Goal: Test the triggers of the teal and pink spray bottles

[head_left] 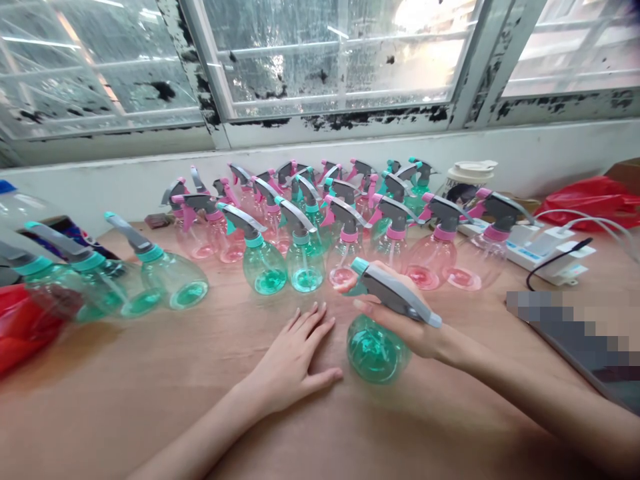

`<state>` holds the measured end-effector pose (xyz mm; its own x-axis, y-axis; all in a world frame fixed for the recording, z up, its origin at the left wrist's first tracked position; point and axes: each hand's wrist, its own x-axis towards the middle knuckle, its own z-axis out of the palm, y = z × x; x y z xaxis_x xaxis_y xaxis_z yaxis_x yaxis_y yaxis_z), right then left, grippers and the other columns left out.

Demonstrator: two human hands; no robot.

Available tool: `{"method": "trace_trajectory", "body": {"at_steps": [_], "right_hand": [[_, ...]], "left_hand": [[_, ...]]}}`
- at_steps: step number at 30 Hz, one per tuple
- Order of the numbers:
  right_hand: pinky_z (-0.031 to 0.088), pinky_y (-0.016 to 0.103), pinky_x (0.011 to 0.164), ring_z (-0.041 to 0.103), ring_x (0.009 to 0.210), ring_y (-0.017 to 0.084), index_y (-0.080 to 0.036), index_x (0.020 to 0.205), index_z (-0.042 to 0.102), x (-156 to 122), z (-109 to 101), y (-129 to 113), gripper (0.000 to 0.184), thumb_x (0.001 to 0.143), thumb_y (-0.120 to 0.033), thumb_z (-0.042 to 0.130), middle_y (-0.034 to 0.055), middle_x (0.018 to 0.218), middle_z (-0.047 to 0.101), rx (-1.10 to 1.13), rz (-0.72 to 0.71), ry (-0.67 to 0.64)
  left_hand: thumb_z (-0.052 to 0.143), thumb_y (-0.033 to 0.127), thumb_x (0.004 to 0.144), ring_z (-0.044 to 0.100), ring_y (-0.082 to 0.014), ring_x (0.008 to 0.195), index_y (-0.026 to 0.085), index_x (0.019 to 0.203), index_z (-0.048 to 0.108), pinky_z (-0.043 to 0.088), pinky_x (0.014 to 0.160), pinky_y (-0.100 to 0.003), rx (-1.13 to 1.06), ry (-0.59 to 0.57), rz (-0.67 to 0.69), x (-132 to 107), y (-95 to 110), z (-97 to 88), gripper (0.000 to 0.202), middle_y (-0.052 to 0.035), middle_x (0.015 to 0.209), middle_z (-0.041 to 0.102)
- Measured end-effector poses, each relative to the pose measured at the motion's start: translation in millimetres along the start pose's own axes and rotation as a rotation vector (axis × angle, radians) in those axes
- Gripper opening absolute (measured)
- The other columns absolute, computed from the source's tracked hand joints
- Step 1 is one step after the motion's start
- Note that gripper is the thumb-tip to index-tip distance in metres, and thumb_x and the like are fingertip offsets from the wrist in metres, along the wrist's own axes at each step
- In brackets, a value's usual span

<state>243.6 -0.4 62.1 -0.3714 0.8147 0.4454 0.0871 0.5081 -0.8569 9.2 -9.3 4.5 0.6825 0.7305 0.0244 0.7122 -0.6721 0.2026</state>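
Note:
My right hand (395, 310) is wrapped round the neck of a green spray bottle (377, 353), below its grey trigger head with a teal nozzle. The bottle is tilted a little, and I cannot tell whether its base touches the table. To its left, my left hand (303, 353) lies flat on the wooden table (210, 393), fingers stretched out and holding nothing. Just beyond the hands stand a green spray bottle (305, 263) and a pink spray bottle (345, 260), part of a dense group of pink and green ones.
Several green spray bottles (173, 280) stand at the left near a red plastic bag (20, 327). At the right are a lidded cup (467, 180), a white power strip (550, 257) with cables, another red bag (595, 203) and a dark, partly pixelated object (565, 340). Windows rise behind.

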Motion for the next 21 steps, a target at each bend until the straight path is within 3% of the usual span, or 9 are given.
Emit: {"method": "trace_trajectory", "body": {"at_steps": [5,11,14,18,21], "right_hand": [[0.052,0.033,0.067,0.057,0.057,0.017,-0.027,0.113,0.060,-2.2,-0.4,1.4,0.028,0.086,-0.021,0.055,-0.0027,0.065,0.060,-0.047,-0.002,0.005],[0.055,0.037,0.079,0.065,0.077,0.020,-0.026,0.111,0.062,-2.3,1.5,-0.2,0.029,0.084,-0.015,0.055,0.0024,0.092,0.067,-0.045,-0.065,0.047],[0.054,0.039,0.086,0.067,0.084,0.022,-0.025,0.111,0.063,-1.5,1.7,-0.3,0.030,0.084,-0.015,0.054,0.0029,0.093,0.068,-0.032,-0.072,0.038],[0.055,0.041,0.086,0.066,0.075,0.021,-0.025,0.112,0.064,-1.0,2.1,-0.6,0.030,0.085,-0.016,0.054,0.0015,0.082,0.068,-0.036,-0.062,0.034],[0.056,0.040,0.084,0.064,0.068,0.019,-0.025,0.116,0.062,-1.2,2.5,-1.9,0.034,0.085,-0.015,0.054,0.0013,0.085,0.068,-0.022,-0.070,0.035]], "left_hand": [[0.055,0.060,0.092,0.019,-0.0316,0.148,0.016,0.151,0.034,0.017,0.119,-0.054,-0.002,0.000,-0.001,0.1,-0.2,0.2,0.077,-0.0137,0.160,0.024],[0.052,0.062,0.093,0.018,-0.0298,0.148,0.015,0.152,0.034,0.016,0.119,-0.052,0.017,-0.008,0.004,0.3,-0.3,0.5,0.077,-0.0140,0.160,0.023],[0.052,0.062,0.093,0.017,-0.0295,0.148,0.014,0.152,0.034,0.016,0.119,-0.053,0.024,-0.015,0.003,0.9,0.3,-0.7,0.078,-0.0141,0.160,0.023],[0.052,0.062,0.093,0.018,-0.0305,0.148,0.013,0.151,0.035,0.015,0.119,-0.053,0.014,-0.013,0.007,1.3,1.0,-1.7,0.077,-0.0145,0.160,0.024],[0.054,0.061,0.093,0.019,-0.0319,0.148,0.014,0.151,0.036,0.016,0.119,-0.053,-0.006,-0.003,0.008,1.0,1.1,-1.6,0.077,-0.0149,0.160,0.024]]}}
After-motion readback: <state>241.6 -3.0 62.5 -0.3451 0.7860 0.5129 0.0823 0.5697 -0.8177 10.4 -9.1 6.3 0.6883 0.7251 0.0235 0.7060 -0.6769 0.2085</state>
